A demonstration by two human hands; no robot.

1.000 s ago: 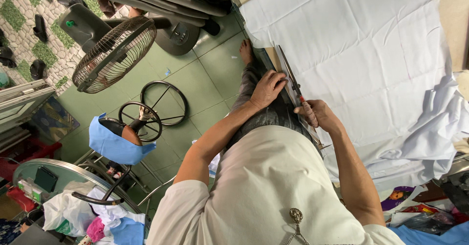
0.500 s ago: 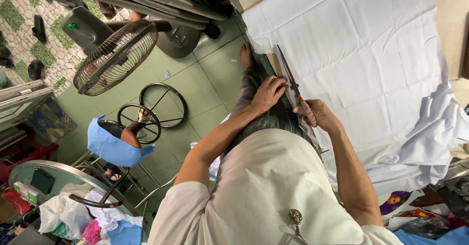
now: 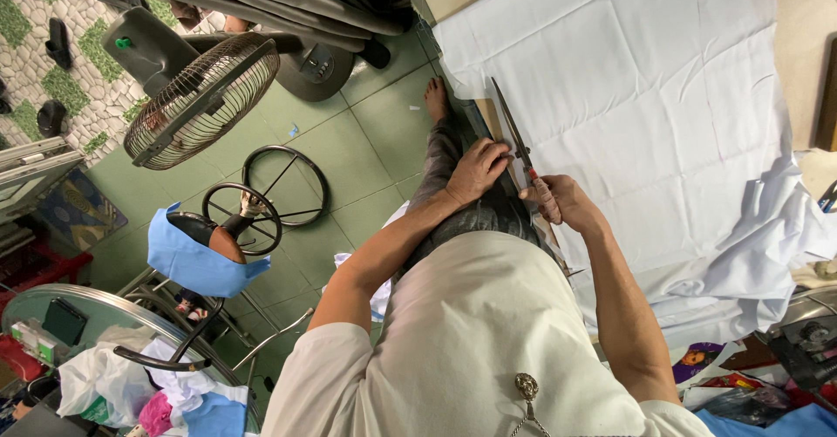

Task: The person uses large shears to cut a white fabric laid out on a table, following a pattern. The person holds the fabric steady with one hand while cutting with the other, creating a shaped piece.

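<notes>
My right hand (image 3: 565, 200) grips the handles of a long pair of scissors (image 3: 516, 140), whose dark blades run along the edge of the white cloth (image 3: 645, 97) spread over the table. My left hand (image 3: 475, 168) rests at the cloth's edge right beside the blades, its fingers touching the scissors near the pivot. The cloth's far end hangs in loose folds (image 3: 758, 254) off the table at the right. Below the table edge I see my grey trousers and a bare foot (image 3: 435, 99) on the green tiled floor.
A standing fan (image 3: 199, 97) stands on the floor to the left, next to a wheel-like metal stool base (image 3: 281, 186). A chair with a blue cover (image 3: 193, 258) and a round metal table (image 3: 78, 324) with cloth scraps sit lower left. A sewing machine part (image 3: 806, 341) is lower right.
The scissors have come clearly into view along the cloth edge, and both hands have shifted slightly up along it. The view has tilted a little.
</notes>
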